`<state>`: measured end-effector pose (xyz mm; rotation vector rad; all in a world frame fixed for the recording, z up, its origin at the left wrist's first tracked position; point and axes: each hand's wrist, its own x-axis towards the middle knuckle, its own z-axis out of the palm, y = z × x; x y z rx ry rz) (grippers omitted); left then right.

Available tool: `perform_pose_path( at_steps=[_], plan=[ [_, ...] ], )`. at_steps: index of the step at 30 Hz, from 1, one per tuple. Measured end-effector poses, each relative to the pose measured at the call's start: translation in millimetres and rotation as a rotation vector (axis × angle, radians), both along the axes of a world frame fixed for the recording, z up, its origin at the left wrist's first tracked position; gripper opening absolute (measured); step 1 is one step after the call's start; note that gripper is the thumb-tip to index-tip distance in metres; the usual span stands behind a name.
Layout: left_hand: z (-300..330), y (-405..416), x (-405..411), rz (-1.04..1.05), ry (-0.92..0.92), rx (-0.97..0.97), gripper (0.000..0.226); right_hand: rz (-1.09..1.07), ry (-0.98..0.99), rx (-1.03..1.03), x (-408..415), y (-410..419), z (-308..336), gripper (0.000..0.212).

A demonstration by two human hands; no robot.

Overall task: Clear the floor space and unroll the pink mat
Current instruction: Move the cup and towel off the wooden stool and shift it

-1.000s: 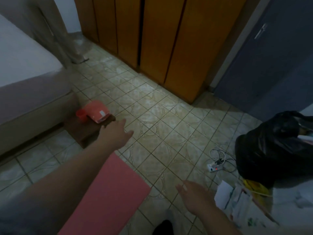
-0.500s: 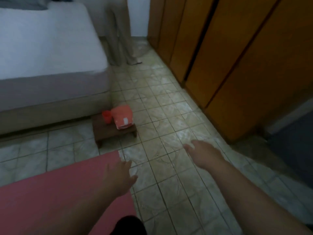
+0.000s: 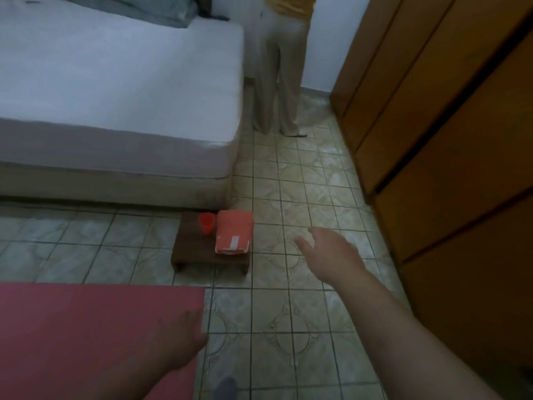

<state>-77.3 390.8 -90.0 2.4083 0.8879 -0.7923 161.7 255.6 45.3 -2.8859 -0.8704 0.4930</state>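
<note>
The pink mat lies flat on the tiled floor at the lower left, its right edge near the frame's middle. My left hand hovers over that right edge, fingers apart, holding nothing. My right hand reaches forward over bare tiles, fingers spread and empty, just right of a small dark wooden stool. On the stool stand an orange cup and an orange folded package.
A low bed with a white mattress fills the upper left. Another person in beige trousers stands between the bed and the wooden wardrobe along the right. Tiled floor runs between them.
The view has swung left, away from the black bag and power strip. My right hand has moved forward toward the stool; my left hand has dropped back over the mat's edge.
</note>
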Motion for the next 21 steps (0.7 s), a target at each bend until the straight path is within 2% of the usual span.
perform_pose_path(
  at_steps=[11, 15, 21],
  plan=[
    [61, 104, 220, 0.253, -0.285, 0.24, 0.069, 0.069, 0.272, -0.226, 102, -14, -106, 0.067],
    [53, 124, 280, 0.285, -0.32, 0.244, 0.069, 0.094, 0.293, -0.262, 163, 2, -117, 0.07],
    [5, 130, 318, 0.358, -0.282, 0.158, 0.068, 0.126, 0.212, -0.154, 242, 67, -122, 0.068]
  ],
)
